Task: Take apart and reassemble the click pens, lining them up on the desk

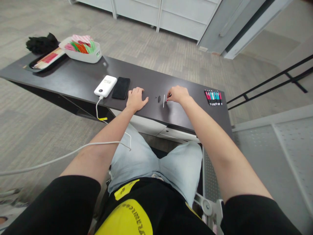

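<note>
My left hand (136,99) rests on the dark tabletop with its thumb apart from the fingers, holding nothing. It lies just right of a black phone (121,87). My right hand (178,94) is pinched over the table, with a small red piece (167,100) showing at the fingertips; its kind is too small to make out. Close to those fingertips lies a thin white stick (163,101), like a pen refill. Between my hands are a short black part (159,99) and a tiny dark bit (156,97).
Several red, teal and white pens (213,97) lie in a row at the right. A white power bank (105,86) with a white cable (73,152) sits left. Farther left stand a white basket (84,57), a black tray (46,67) and black cloth (42,43).
</note>
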The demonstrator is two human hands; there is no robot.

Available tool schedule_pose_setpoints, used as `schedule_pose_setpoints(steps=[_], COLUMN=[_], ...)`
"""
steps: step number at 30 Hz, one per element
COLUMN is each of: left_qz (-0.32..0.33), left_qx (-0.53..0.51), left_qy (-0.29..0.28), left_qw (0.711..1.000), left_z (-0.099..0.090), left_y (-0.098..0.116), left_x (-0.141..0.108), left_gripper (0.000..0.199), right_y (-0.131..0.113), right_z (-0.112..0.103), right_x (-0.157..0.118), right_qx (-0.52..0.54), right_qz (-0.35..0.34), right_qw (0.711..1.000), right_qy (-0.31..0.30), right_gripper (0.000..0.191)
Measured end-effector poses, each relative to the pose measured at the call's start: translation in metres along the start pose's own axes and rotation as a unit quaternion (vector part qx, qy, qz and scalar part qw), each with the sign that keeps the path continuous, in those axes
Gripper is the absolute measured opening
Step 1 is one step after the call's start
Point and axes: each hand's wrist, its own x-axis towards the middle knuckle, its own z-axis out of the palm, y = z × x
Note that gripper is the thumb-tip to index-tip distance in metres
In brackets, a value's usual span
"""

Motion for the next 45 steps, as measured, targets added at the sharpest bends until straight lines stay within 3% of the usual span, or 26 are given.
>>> schedule_pose_setpoints(steps=[7,13,18,21,25,29,33,40,45], left_qz=[-0.004,-0.005,0.000,-0.003,-0.008,-0.010,-0.007,-0.009,-0.009], left_qx=[0.014,0.025,0.026,0.020,0.021,0.019,0.026,0.027,0.037], left_qy=[-0.013,-0.023,-0.013,-0.005,-0.007,-0.010,-0.015,-0.012,-0.016], left_qw=[1.000,0.999,1.000,1.000,1.000,1.000,1.000,1.000,0.999], left_z=[-0.005,-0.010,-0.009,-0.007,-0.007,-0.008,-0.009,-0.009,-0.010], left_y=[0.005,0.008,0.008,0.006,0.006,0.006,0.006,0.006,0.007], left_x=[-0.002,-0.003,-0.003,-0.003,-0.002,-0.003,-0.003,-0.004,-0.004], left_gripper=[0.055,0.056,0.053,0.044,0.041,0.041,0.046,0.043,0.044], right_y=[0.025,0.051,0.053,0.050,0.045,0.043,0.049,0.054,0.052], right_z=[-0.008,0.008,0.037,0.049,0.053,0.052,0.054,0.062,0.063], right_x=[0.000,-0.018,-0.033,-0.031,-0.025,-0.026,-0.033,-0.040,-0.040], right_qx=[0.016,0.088,0.120,0.145,0.185,0.226,0.281,0.302,0.336], right_qz=[0.008,0.060,0.113,0.106,0.081,0.084,0.083,0.008,0.004], right_qw=[0.999,0.993,0.986,0.983,0.979,0.970,0.956,0.953,0.941], right_qy=[0.027,0.057,0.035,0.027,0.012,0.007,0.013,-0.014,-0.043], right_gripper=[0.023,0.029,0.013,0.009,0.001,0.005,0.024,0.072,0.092])
